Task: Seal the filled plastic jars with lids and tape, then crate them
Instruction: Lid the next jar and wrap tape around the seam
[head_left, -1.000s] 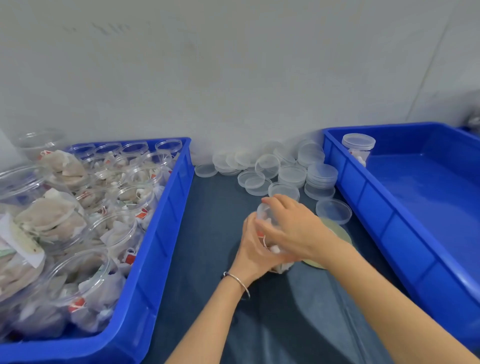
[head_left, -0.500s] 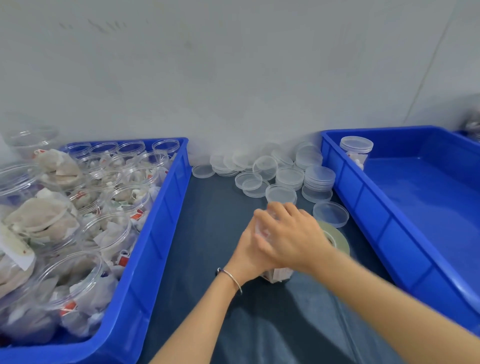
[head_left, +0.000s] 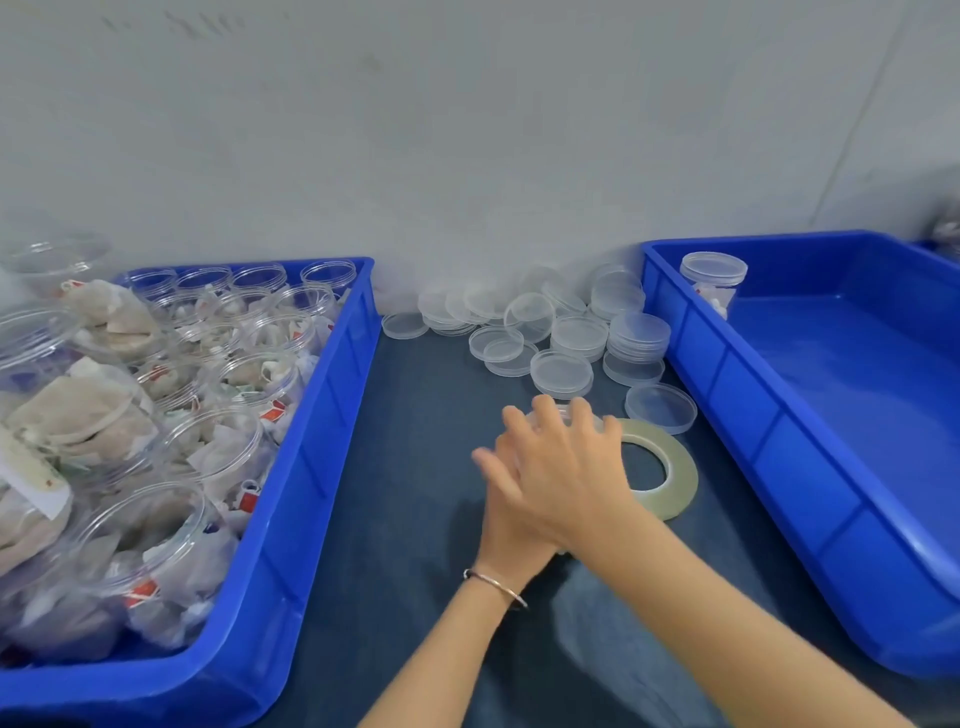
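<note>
A dark blue cloth work surface (head_left: 415, 467) is lying below a grey wall; the right hand (head_left: 566, 467) is pressing flat-fingered on the lid of an upright jar (head_left: 563, 413), mostly hidden beneath; the left hand (head_left: 506, 499) is steadying its side, grip unclear; the tape roll (head_left: 670, 467) is lying just right of the jar, nearest the right hand; loose lids (head_left: 561, 369) are lying behind; the destination crate (head_left: 727, 374) is standing farther right, the supply crate (head_left: 322, 415) left.

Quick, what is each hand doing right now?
Left hand: mostly hidden, cannot tell.
Right hand: open, fingers spread, pressing down on the jar's lid.
</note>
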